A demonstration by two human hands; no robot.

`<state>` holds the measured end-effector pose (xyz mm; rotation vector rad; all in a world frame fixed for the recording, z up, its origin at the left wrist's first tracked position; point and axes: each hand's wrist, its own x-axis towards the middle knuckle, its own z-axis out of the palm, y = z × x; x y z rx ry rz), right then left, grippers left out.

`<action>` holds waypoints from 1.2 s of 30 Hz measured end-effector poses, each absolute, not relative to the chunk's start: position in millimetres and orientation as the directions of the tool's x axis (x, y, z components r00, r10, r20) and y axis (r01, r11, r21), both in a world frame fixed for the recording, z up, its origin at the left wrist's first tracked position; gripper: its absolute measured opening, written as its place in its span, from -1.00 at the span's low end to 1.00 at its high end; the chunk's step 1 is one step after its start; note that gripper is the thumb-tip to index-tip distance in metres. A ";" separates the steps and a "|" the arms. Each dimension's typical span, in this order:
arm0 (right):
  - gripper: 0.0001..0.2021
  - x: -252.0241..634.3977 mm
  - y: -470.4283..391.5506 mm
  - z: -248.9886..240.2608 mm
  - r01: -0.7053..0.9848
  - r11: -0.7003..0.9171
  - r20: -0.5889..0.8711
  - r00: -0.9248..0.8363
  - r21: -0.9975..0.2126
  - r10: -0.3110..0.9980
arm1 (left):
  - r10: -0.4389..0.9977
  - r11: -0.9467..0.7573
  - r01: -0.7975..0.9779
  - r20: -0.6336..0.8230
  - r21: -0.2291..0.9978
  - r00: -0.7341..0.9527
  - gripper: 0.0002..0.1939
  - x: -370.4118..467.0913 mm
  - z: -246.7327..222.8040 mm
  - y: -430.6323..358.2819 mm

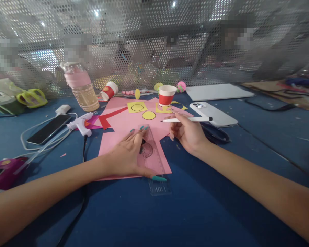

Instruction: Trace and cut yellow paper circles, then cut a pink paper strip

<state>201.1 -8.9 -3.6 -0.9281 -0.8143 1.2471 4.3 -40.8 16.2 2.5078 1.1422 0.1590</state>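
My left hand [128,152] lies flat with fingers spread over a sheet of pink paper [110,140]. Its fingertips and thumb press on a clear plastic ruler [156,157], whose near end juts past the paper's edge. A small black thing [142,145] shows beside the palm, mostly hidden. Pinched in my right hand [187,132] is a white marker [193,119], its uncovered tip pointing left above the paper. Beyond the hands, more pink paper [115,118] carries a yellow paper disc [149,115] and a yellow square with a drawn circle [137,107].
At the left are a glue gun [79,124], a black phone [50,128], a cable and a drink bottle [81,87]. A red and white paper cup [167,96] stands behind; another [109,91] lies tipped. A white phone [213,114] is at the right, before a perforated screen [144,44].
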 end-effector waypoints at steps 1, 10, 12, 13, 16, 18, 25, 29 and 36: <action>-0.84 201.3 -8.7 -3.9 -0.407 0.070 0.010 0.148 -0.911 0.989 | 0.745 -0.600 0.701 -0.050 0.385 0.665 0.23 4.4 16.4 -40.8; -0.84 202.0 -9.8 -3.6 -0.401 0.059 0.005 0.134 -0.914 0.991 | 0.745 -0.601 0.716 -0.075 0.356 0.662 0.23 5.4 19.3 -41.5; -0.83 202.0 -9.8 -3.7 -0.382 0.066 0.015 0.133 -0.922 0.991 | 0.746 -0.600 0.717 -0.075 0.356 0.662 0.23 5.0 18.7 -41.2; -0.83 202.0 -9.7 -3.9 -0.374 0.069 0.021 0.132 -0.925 0.991 | 0.747 -0.599 0.717 -0.074 0.357 0.661 0.23 5.0 18.3 -41.0; -0.83 202.4 -9.4 -4.1 -0.371 0.062 0.017 0.123 -0.927 0.992 | 0.746 -0.597 0.714 -0.073 0.365 0.661 0.22 5.3 18.0 -41.0; -0.82 202.8 -9.5 -4.2 -0.379 0.054 0.009 0.122 -0.924 0.993 | 0.749 -0.591 0.716 -0.078 0.371 0.658 0.24 5.7 18.2 -41.3; -0.80 203.2 -9.8 -4.2 -0.382 0.050 0.004 0.119 -0.923 0.993 | 0.754 -0.583 0.730 -0.097 0.357 0.650 0.24 6.2 18.9 -41.7; -0.79 202.5 -9.6 -3.5 -0.371 0.043 -0.004 0.124 -0.928 0.992 | 0.755 -0.589 0.725 -0.078 0.356 0.651 0.24 6.5 19.1 -41.8; -0.79 203.3 -9.3 -5.9 -0.357 0.060 0.021 0.112 -0.932 0.993 | 0.761 -0.574 0.730 -0.088 0.370 0.643 0.26 6.5 19.8 -42.8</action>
